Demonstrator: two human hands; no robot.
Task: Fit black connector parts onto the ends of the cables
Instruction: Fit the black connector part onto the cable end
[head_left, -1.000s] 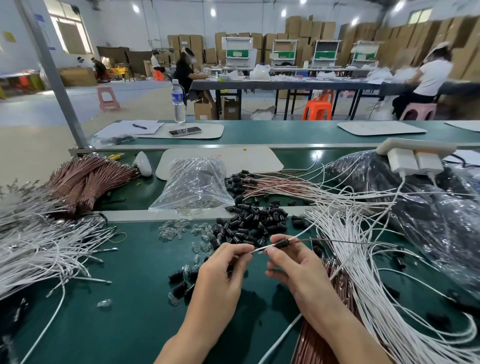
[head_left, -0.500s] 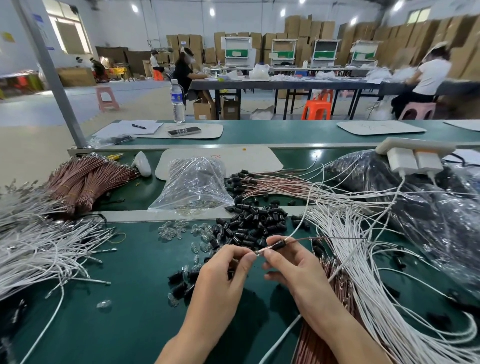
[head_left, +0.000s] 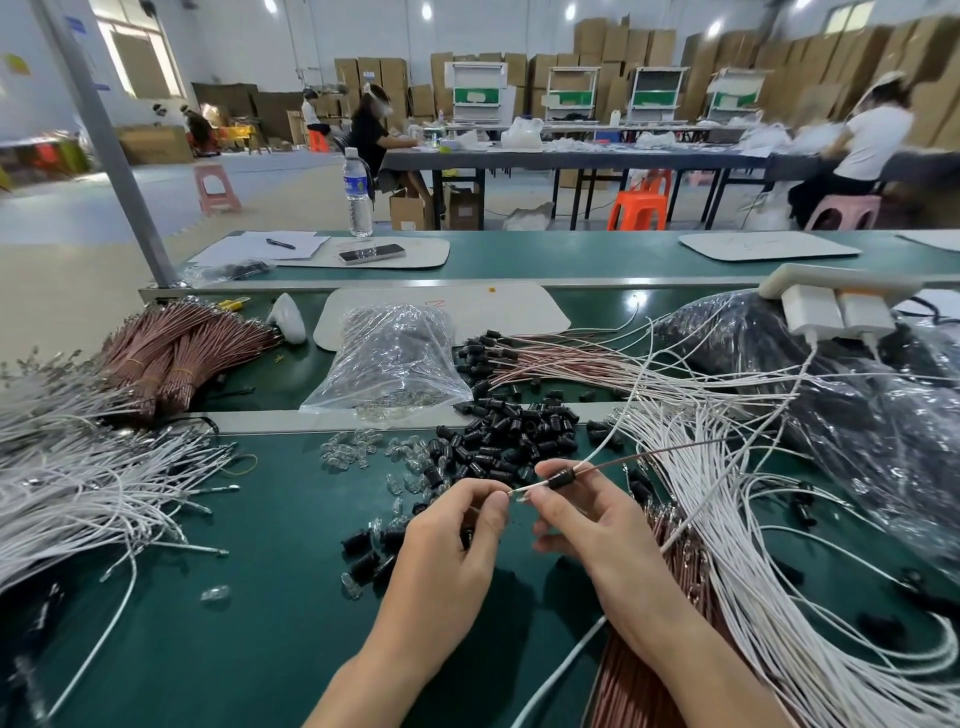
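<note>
Cardboard boxes (head_left: 613, 41) line the far wall (head_left: 249, 36) behind a long table (head_left: 571, 158) and orange stool (head_left: 638, 208), under ceiling lights (head_left: 426, 9).

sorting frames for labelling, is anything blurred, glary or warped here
Head view, centre: the left hand, right hand and the cable they pinch, with its black connector, are sharp; head view, far right: the seated person in white is smeared; head view, left edge: wide-angle bending tilts the grey post; head view: ceiling lights bloom, the clear bag glares.
</note>
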